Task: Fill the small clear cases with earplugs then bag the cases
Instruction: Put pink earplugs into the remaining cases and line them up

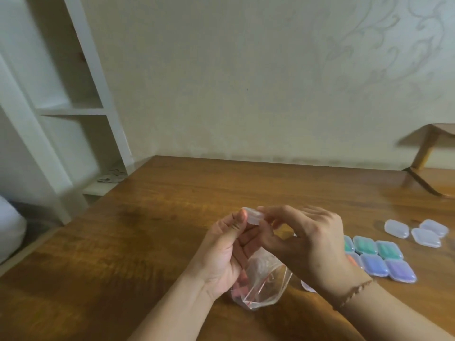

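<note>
I see both hands pinching one clear case (251,216) above the worktop (147,242), left hand (222,254) also holding the bag (262,284). I'd press the lid fully before bagging.

— Where is the open room on the table (152,230)?

— The whole left half and the far strip by the wall lie bare; hands could pass there freely.

— And the right?

— Crowded. Filled cases (380,260) sit packed together in rows, three empty cases (416,231) just behind them. The bag (261,286) and both forearms block the near middle. A wooden stand (428,156) closes the far right corner.
</note>
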A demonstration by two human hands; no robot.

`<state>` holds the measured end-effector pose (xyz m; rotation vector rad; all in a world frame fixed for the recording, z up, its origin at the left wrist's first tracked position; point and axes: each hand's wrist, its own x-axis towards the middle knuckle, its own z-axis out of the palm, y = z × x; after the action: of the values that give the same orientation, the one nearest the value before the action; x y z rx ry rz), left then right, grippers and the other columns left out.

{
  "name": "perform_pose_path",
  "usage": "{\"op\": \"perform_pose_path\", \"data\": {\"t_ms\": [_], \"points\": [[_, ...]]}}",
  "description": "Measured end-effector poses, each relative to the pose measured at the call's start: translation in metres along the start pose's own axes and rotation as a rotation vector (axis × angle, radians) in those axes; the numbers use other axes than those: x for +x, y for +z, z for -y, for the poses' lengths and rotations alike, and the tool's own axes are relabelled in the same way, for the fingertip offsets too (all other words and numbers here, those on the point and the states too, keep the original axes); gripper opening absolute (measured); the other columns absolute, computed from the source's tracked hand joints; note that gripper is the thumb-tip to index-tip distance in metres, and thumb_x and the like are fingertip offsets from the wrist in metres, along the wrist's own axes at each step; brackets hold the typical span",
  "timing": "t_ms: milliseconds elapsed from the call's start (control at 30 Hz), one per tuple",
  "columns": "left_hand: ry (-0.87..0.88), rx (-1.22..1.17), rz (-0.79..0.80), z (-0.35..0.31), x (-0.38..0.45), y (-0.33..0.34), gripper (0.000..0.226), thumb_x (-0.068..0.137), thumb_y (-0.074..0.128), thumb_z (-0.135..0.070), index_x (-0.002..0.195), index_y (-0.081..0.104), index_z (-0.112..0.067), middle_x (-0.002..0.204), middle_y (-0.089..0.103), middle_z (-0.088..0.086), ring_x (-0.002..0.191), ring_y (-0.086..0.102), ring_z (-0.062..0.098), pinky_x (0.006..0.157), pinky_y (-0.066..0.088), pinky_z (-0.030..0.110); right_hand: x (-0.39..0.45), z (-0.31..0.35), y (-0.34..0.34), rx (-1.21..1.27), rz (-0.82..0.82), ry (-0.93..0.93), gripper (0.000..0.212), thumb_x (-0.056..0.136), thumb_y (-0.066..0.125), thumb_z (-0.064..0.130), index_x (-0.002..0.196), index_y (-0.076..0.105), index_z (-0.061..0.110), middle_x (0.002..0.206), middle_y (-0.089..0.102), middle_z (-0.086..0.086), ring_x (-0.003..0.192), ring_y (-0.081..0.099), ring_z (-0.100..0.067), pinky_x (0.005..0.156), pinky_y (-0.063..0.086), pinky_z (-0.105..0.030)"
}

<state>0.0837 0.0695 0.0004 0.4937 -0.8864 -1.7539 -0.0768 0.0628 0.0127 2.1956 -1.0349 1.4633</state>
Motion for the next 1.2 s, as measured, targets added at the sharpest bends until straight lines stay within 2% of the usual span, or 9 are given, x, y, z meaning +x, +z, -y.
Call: {"op": "perform_pose_path", "data": {"t_ms": [333, 433, 567, 733, 833, 900, 967, 1067, 1200], "points": [[-0.002, 0.04, -0.004, 0.002, 0.0, -0.002, 0.033, 0.084, 0.066, -0.025, 0.098, 0.07, 0.004, 0.098, 0.074, 0.016, 0.092, 0.073, 0.023, 0.079, 0.06, 0.028, 0.007, 0.007, -0.003, -0.046, 0.017, 0.088, 0.012, 0.081, 0.066, 0.029, 0.071, 0.069, 0.021, 0.056, 0.063, 0.01, 0.047, 0.058, -0.008, 0.043, 0.045, -0.026], [-0.046, 0.078, 0.066, -0.001, -0.001, -0.005, 0.057, 0.079, 0.08, -0.028, 0.116, 0.06, 0.011, 0.108, 0.069, 0.022, 0.097, 0.07, 0.029, 0.086, 0.058, 0.033, 0.014, 0.009, -0.009, 0.083, 0.035, 0.24, 0.012, 0.085, 0.06, 0.035, 0.078, 0.061, 0.026, 0.062, 0.064, 0.014, 0.054, 0.061, -0.002, 0.046, 0.05, -0.03], [-0.116, 0.081, 0.216, 0.0, -0.003, -0.006, 0.052, 0.084, 0.076, -0.021, 0.124, 0.059, 0.008, 0.11, 0.068, 0.021, 0.096, 0.07, 0.029, 0.086, 0.058, 0.034, 0.018, 0.007, -0.013, 0.338, 0.21, 0.386, 0.01, 0.089, 0.068, 0.027, 0.083, 0.061, 0.027, 0.071, 0.069, 0.016, 0.064, 0.068, 0.0, 0.053, 0.054, -0.033], [-0.069, -0.075, 0.056, -0.007, -0.001, -0.009, 0.034, 0.079, 0.08, -0.018, 0.108, 0.072, -0.001, 0.103, 0.07, 0.022, 0.092, 0.072, 0.028, 0.082, 0.06, 0.033, 0.036, 0.003, -0.035, 0.442, 0.209, 0.379, 0.011, 0.087, 0.069, 0.02, 0.077, 0.066, 0.025, 0.067, 0.065, 0.009, 0.058, 0.058, -0.004, 0.049, 0.044, -0.019], [-0.028, -0.094, -0.134, -0.014, 0.001, -0.013, 0.024, 0.082, 0.073, -0.016, 0.101, 0.076, -0.003, 0.102, 0.071, 0.022, 0.09, 0.072, 0.028, 0.084, 0.059, 0.035, 0.054, 0.0, -0.064, 0.282, 0.766, 0.337, 0.019, 0.082, 0.066, 0.013, 0.067, 0.068, 0.023, 0.048, 0.053, 0.011, 0.044, 0.043, -0.004, 0.046, 0.033, -0.012], [-0.03, -0.085, -0.23, -0.015, 0.002, -0.014, 0.027, 0.083, 0.067, -0.017, 0.105, 0.074, -0.002, 0.102, 0.072, 0.021, 0.09, 0.072, 0.026, 0.087, 0.057, 0.033, 0.056, 0.006, -0.071, 0.209, 1.23, 0.246, 0.017, 0.086, 0.061, 0.022, 0.086, 0.073, 0.034, 0.054, 0.06, 0.017, 0.052, 0.055, 0.001, 0.054, 0.041, -0.01], [-0.041, -0.092, -0.308, -0.015, 0.004, -0.012, 0.033, 0.082, 0.066, -0.019, 0.11, 0.068, -0.001, 0.102, 0.073, 0.02, 0.09, 0.073, 0.025, 0.086, 0.057, 0.031, 0.046, 0.012, -0.061, 0.098, 1.41, 0.152, 0.028, 0.09, 0.056, 0.038, 0.116, 0.063, 0.048, 0.073, 0.063, 0.018, 0.066, 0.054, 0.007, 0.065, 0.041, -0.007], [-0.03, -0.143, -0.408, -0.014, 0.006, -0.01, 0.039, 0.079, 0.066, -0.018, 0.113, 0.064, 0.001, 0.104, 0.074, 0.021, 0.092, 0.074, 0.025, 0.083, 0.059, 0.031, 0.025, 0.021, -0.039, 0.008, 1.344, 0.139, 0.035, 0.096, 0.048, 0.039, 0.13, 0.051, 0.047, 0.113, 0.065, 0.02, 0.09, 0.054, 0.006, 0.086, 0.043, -0.013], [-0.05, -0.122, -0.464, -0.012, 0.005, -0.012, 0.036, 0.081, 0.067, -0.018, 0.112, 0.065, 0.0, 0.107, 0.074, 0.02, 0.093, 0.074, 0.025, 0.079, 0.06, 0.03, 0.006, 0.027, -0.01, -0.173, 1.063, 0.181, 0.026, 0.099, 0.041, 0.036, 0.11, 0.065, 0.032, 0.103, 0.068, 0.004, 0.093, 0.063, -0.018, 0.075, 0.051, -0.031]]}}
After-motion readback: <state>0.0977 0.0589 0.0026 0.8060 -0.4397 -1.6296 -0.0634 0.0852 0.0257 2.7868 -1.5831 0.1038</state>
